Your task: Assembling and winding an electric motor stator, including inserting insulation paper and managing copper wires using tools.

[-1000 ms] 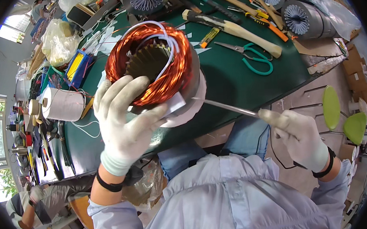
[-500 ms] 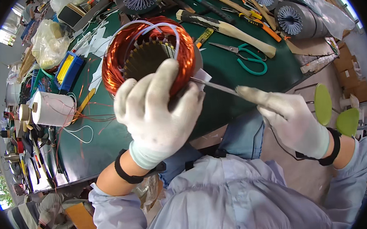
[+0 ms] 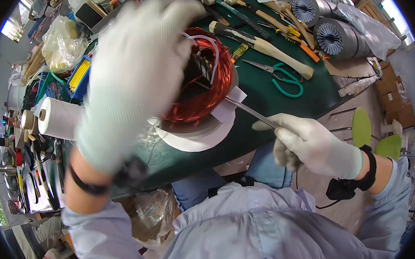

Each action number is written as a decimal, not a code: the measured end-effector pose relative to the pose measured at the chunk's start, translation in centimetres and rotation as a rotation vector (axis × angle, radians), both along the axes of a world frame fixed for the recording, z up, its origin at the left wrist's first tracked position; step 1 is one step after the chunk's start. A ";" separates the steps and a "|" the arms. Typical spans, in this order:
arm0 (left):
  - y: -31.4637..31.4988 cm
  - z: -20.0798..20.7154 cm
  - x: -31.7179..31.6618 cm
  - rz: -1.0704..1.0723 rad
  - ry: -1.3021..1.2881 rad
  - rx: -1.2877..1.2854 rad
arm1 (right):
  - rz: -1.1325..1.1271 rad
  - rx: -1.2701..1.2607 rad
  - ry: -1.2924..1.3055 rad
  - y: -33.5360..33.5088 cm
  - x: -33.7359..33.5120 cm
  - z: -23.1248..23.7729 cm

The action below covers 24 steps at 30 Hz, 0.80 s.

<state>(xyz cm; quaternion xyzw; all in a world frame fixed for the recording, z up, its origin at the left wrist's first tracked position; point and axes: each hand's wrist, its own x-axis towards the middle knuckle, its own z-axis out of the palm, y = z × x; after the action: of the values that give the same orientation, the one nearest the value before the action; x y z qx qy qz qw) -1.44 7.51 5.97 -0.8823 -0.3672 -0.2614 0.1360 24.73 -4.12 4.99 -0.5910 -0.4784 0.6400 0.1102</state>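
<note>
A motor stator with a ring of copper windings [image 3: 223, 74] sits on the bench in front of me. Clear tubing lies over its coils, and a white paper disc [image 3: 203, 140] shows beneath it. My right hand [image 3: 318, 145], in a white glove, grips a thin metal rod [image 3: 254, 113]. That rod slants up and left to the near right side of the windings, where its far end runs in under the copper. My left hand [image 3: 135, 76], also gloved, is raised over the stator's left side and hides much of it. Motion smears its fingers.
Teal-handled scissors [image 3: 286, 78], a wooden-handled tool [image 3: 264, 47] and mallets lie right of the stator. More stator cores [image 3: 329, 37] line the back right. A white thread spool [image 3: 60, 119] and a blue box [image 3: 80, 78] stand left. Another person [image 3: 36, 245] is at lower left.
My left hand has lifted off the windings and swung up and left. The stator now sits farther right and tilts differently, baring the paper disc. My right hand has shifted slightly lower, still with the rod.
</note>
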 end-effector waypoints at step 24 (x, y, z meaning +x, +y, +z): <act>4.9 -3.1 -3.7 -0.181 -0.449 -0.804 | 0.375 1.003 -0.222 3.5 1.3 -10.2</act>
<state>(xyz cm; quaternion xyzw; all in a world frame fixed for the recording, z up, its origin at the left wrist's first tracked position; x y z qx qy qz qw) -5.15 12.37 2.91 -0.8151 -0.3814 -0.2935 -0.3224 26.05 -0.58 -5.22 -0.4346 -0.8309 0.2758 0.2111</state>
